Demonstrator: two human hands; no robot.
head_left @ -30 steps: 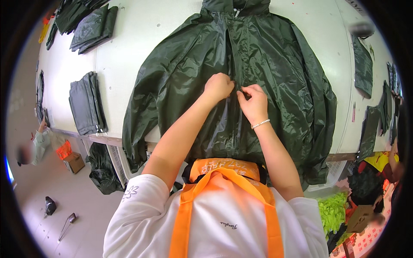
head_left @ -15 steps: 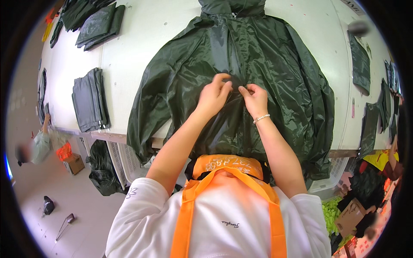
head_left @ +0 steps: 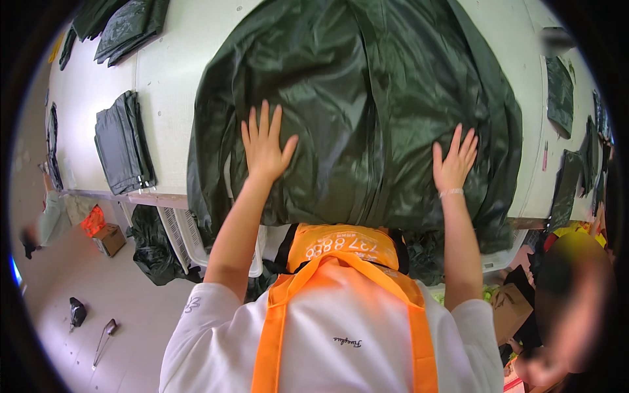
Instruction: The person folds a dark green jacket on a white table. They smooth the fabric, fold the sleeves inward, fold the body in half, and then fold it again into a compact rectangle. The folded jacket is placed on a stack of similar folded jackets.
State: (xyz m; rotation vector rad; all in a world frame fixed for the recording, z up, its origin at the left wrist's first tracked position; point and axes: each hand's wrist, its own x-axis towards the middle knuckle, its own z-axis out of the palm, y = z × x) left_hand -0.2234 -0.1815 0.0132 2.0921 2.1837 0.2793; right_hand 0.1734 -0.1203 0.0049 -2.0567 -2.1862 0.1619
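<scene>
A dark green, shiny rain jacket point(head_left: 327, 118) lies spread over the table in front of me, its lower hem hanging past the near edge. My left hand point(head_left: 265, 149) rests flat on the jacket's left side, fingers spread and pointing away from me. On the jacket's right side lies my right hand point(head_left: 453, 164), also flat with fingers apart, a bracelet on its wrist. Between the hands a front seam runs down the middle of the cloth. Neither hand grips anything. The jacket's top runs out of the picture.
Folded dark green garments point(head_left: 123, 144) form a stack on the white table point(head_left: 173, 85) at left. More folded garments point(head_left: 131, 29) lie farther back. White crates point(head_left: 187, 239) stand under the edge. A blurred person point(head_left: 576, 295) is at right, beside a cardboard box point(head_left: 510, 311).
My hands, pinching together at the middle front half a second ago, have parted to either side and now lie flat. The jacket's collar has left the picture.
</scene>
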